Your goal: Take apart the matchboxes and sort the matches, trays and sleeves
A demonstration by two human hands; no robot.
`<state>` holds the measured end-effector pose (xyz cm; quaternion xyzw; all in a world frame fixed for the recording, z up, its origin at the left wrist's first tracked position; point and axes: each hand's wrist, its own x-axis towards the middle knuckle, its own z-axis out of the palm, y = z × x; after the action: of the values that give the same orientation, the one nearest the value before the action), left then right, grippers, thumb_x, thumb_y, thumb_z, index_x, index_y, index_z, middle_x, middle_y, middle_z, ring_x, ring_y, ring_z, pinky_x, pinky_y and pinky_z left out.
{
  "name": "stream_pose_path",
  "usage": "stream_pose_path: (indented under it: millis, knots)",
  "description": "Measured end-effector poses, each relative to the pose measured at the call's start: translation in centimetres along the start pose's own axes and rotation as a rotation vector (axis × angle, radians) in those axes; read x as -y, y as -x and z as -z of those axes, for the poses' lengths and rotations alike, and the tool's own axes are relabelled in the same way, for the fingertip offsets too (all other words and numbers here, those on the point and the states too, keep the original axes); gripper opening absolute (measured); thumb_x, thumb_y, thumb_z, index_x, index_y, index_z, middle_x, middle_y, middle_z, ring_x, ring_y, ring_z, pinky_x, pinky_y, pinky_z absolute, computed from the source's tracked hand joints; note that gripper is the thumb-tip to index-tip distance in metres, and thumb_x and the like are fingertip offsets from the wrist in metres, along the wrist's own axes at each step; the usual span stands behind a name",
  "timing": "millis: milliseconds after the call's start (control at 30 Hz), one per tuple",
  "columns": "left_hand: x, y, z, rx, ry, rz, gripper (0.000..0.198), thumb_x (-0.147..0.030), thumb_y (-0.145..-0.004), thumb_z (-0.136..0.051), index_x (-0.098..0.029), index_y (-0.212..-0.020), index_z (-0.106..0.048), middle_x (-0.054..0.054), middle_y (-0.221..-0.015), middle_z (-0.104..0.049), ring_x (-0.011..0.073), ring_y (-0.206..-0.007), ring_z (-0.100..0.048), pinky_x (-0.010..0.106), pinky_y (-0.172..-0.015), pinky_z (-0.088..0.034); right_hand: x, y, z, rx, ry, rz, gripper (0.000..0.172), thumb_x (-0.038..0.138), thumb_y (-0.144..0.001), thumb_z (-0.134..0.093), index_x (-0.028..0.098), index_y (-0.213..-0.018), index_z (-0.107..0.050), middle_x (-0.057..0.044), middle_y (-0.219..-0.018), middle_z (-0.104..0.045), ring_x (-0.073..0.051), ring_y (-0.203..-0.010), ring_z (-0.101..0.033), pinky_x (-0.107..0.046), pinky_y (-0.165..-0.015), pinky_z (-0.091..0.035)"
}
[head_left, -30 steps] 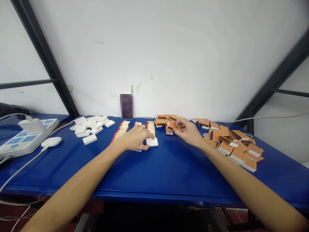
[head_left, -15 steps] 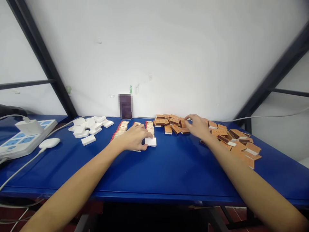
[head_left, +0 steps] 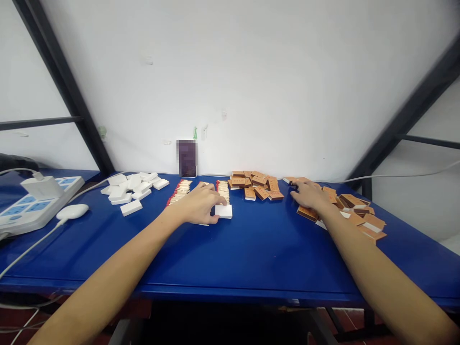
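The person's left hand [head_left: 201, 205] is bent around a white box [head_left: 224, 212] on the blue table [head_left: 247, 256], thumb at its near left corner and a finger at its far edge. The right hand [head_left: 309, 193] is palm down over the left part of a large heap of orange matchboxes [head_left: 356, 219]; its thumb stands apart from the fingers, and whether they grip a box cannot be told. A smaller heap [head_left: 238, 182] lies between the two hands, nearer the wall [head_left: 273, 96]. Just behind the white box runs a row of red-tipped matches [head_left: 223, 191], and a second row [head_left: 180, 192] lies on the left hand's other side (the hand covers part of what lies between them). Farther left sit a pile of white boxes [head_left: 134, 182] and a power strip [head_left: 32, 209] with a white adapter [head_left: 41, 188]. A dark device [head_left: 187, 160] stands at the wall.
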<state>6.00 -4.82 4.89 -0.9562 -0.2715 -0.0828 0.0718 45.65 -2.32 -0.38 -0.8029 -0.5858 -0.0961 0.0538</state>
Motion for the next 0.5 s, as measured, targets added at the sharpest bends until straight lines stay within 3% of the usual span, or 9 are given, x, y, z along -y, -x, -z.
stream_pose_path:
  millis: [267, 500]
  knots:
    - [0.14, 0.02, -0.03, -0.017, 0.011, -0.004, 0.033, -0.034, -0.077, -0.064, -0.021, -0.105, -0.072, 0.006, -0.083, -0.067, 0.0256, -0.092, -0.054, 0.037, -0.081, -0.034, 0.69, 0.40, 0.76, -0.067, 0.051, -0.024, 0.053, 0.041, -0.090, -0.049, 0.015, -0.135, -0.053, -0.023, -0.129, -0.058, -0.037, -0.118, -0.057, -0.045, -0.091, -0.045]
    - [-0.07, 0.13, 0.63, -0.011, 0.054, 0.034, 0.036, -0.034, -0.077, -0.064, -0.021, -0.109, -0.070, 0.005, -0.088, -0.070, 0.0256, -0.095, -0.055, 0.037, -0.084, -0.036, 1.03, 0.67, 1.07, 0.026, 0.032, 0.033, 0.043, 0.026, -0.088, -0.051, 0.024, -0.129, -0.064, -0.014, -0.124, -0.067, -0.033, -0.115, -0.061, -0.045, -0.093, -0.044]
